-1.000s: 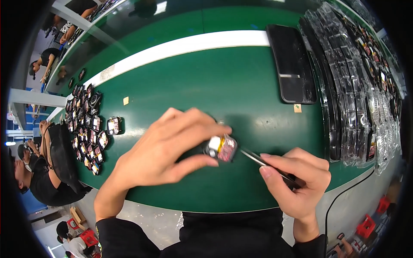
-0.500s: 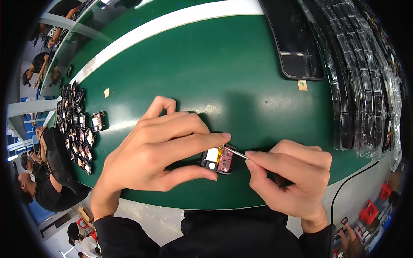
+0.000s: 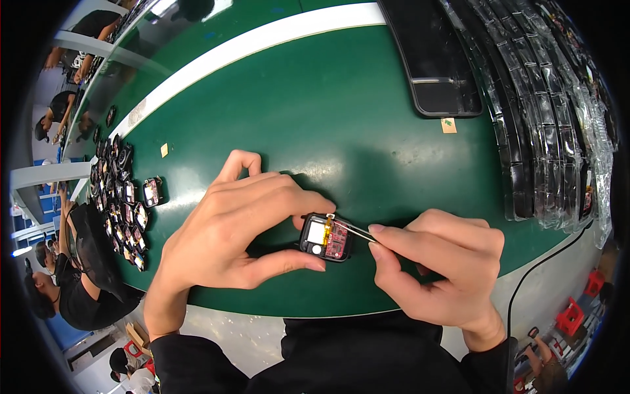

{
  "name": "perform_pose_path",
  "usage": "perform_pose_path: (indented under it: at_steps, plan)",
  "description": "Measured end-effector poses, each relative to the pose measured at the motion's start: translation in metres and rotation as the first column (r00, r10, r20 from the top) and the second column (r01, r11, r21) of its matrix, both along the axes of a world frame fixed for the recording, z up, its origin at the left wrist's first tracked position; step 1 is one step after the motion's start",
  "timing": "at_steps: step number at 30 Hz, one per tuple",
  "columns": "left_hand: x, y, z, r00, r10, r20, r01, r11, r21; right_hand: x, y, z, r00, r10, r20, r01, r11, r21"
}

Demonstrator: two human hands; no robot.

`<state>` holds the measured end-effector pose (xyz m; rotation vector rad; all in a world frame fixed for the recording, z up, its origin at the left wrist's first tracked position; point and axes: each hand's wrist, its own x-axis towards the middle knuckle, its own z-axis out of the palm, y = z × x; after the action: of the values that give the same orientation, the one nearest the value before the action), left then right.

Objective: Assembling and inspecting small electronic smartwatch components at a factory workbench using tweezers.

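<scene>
Device: black rounded-square casing, back off, with an electronic interior [image 3: 325, 259]; lies over the green tabletop [image 3: 282, 138], near its front edge, in the left hand.
Casing contents: white rectangular block [image 3: 315, 232] on the nine o'clock side; red printed circuit board [image 3: 337, 243] on the three o'clock side; yellow flexible ribbon [image 3: 328, 231] between them, upper end at the twelve o'clock rim.
Casing axis: close to square; no clear long axis.
Casing bearing: three o'clock from the left hand, nine o'clock from the right fingertips.
Nearer hand: the left, in contact; the right reaches across by its tool only.
Key relation: tweezer tips just beside the ribbon's upper end, on its four o'clock side; whether they touch, cannot tell.
Left hand [image 3: 230, 231]: thumb and index finger curved apart around the casing, gripping it at its six and twelve o'clock edges.
Right hand [image 3: 445, 266]: thumb and forefinger pinched on slim silver metal tweezers [image 3: 356, 232].
Tweezers: long axis from the right fingertips toward between nine and ten o'clock; prongs slightly parted.
Stock, nine o'clock: crowded pile of similar black-cased units [image 3: 123, 209]; one single unit [image 3: 151, 192] just beside it.
Stock, two o'clock: stacked clear and black plastic trays [image 3: 541, 118].
One o'clock: black rounded rectangular slab [image 3: 436, 56].
</scene>
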<state>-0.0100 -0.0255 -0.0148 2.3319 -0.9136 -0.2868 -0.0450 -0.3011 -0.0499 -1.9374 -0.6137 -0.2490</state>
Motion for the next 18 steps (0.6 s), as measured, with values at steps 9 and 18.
perform_pose_path:
  at_steps: [9, 18]
  plan:
    - [0.003, 0.001, 0.000, 0.999, -0.039, 0.031, 0.039, 0.999, 0.011, -0.001, 0.004, -0.006, 0.993, -0.020, 0.118, 0.026, 0.998, -0.049]
    - [0.012, 0.011, -0.002, 0.994, -0.089, -0.066, 0.084, 0.993, -0.078, 0.003, 0.001, 0.005, 0.999, 0.034, -0.033, -0.035, 0.999, -0.021]
